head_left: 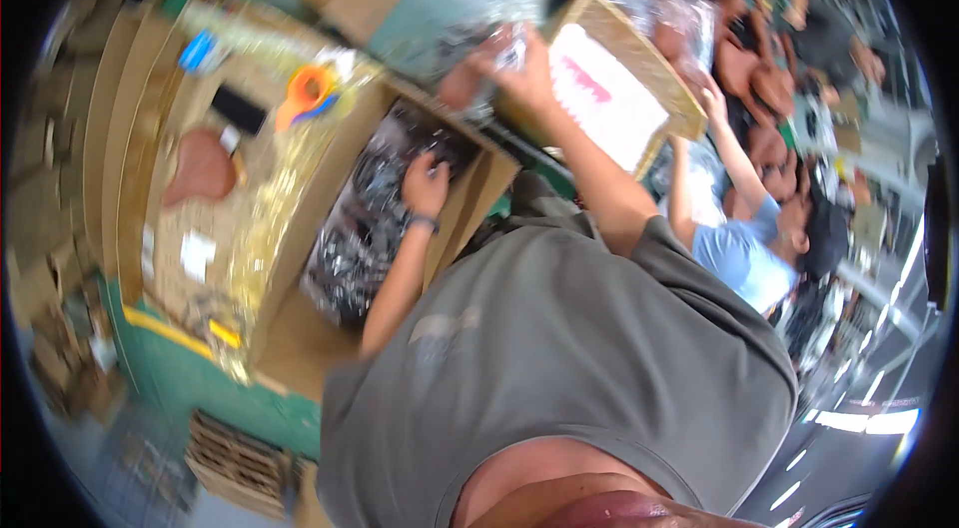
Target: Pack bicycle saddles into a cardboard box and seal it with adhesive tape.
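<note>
My left hand (427,186), a dark band on its wrist, reaches into an open cardboard box (285,328). Its fingers are curled at the far end of the box, and what they may hold is hidden. Dark items in clear plastic wrap (355,238) fill the box beneath it. Beyond the box's far right corner, my right hand (526,73) grips a reddish-brown item in clear plastic (463,85); blur hides its exact kind. A yellowish open box (687,100) with a white sheet (604,93) inside stands right of that hand.
Left of the box, a cardboard-lined surface carries an orange tape roll (308,86), a black flat object (238,109), a brown curved piece (200,168) and a blue object (200,52). A person in a light blue shirt (744,253) works at right, near piled brown pieces (739,68).
</note>
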Action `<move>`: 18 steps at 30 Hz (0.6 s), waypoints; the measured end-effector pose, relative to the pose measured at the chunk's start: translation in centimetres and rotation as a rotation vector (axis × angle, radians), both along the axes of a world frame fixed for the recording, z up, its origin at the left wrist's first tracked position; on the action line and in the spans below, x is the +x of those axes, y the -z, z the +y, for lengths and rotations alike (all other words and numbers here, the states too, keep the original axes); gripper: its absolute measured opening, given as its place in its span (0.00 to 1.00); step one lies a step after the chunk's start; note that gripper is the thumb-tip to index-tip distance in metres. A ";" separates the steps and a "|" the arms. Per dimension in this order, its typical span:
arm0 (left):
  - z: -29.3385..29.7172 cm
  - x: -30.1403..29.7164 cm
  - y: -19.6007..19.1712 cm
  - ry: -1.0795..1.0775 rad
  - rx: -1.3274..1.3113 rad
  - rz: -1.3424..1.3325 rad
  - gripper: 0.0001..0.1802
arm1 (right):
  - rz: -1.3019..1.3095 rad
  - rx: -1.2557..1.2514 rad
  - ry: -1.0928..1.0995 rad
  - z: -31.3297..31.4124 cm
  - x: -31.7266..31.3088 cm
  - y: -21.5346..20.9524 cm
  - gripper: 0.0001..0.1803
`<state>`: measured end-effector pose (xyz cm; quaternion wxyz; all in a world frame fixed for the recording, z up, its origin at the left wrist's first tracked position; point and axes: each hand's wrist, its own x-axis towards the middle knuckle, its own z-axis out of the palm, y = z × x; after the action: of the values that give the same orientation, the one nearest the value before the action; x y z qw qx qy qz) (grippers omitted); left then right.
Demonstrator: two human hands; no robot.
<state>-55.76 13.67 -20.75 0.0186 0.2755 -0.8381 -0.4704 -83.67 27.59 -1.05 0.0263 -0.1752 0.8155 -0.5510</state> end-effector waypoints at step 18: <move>17.0 -3.5 -31.4 -0.677 1.116 0.472 0.39 | 0.709 1.216 0.123 48.9 -30.3 2.1 0.33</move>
<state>-59.25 30.67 10.63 0.2017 0.3803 -0.3125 -0.8468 -114.01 76.46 -3.11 -0.1788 -0.2518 0.9466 0.0920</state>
